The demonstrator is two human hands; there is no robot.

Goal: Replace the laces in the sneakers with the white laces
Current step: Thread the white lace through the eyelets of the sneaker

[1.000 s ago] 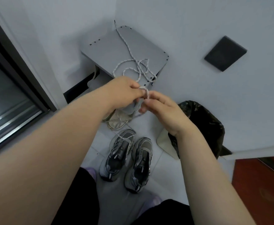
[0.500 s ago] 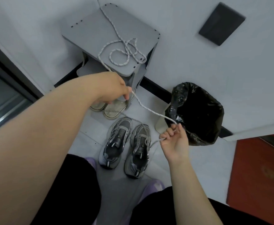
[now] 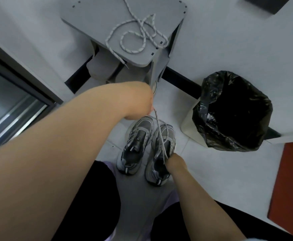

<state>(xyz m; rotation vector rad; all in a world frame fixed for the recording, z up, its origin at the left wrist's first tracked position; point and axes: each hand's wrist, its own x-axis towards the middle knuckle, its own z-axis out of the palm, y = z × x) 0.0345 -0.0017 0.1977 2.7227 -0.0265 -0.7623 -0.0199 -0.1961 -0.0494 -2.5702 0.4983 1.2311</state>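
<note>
White lace [image 3: 159,131]: head view, strung between my two hands above the right sneaker [image 3: 157,173], which stands on the floor just beside the left sneaker [image 3: 135,145].
Left hand [image 3: 138,101]: grip closed on the lace's upper part.
Right hand [image 3: 176,161]: lace runs into it, fingers hidden, so I cannot tell the grip.
Second lace [image 3: 133,34]: loose on the grey table [image 3: 93,18], far side.
Progress, my judgement: early; no eyelet visibly threaded, both sneakers outstanding.

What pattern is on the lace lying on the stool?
The lace is white with dark flecks; head view.
</note>
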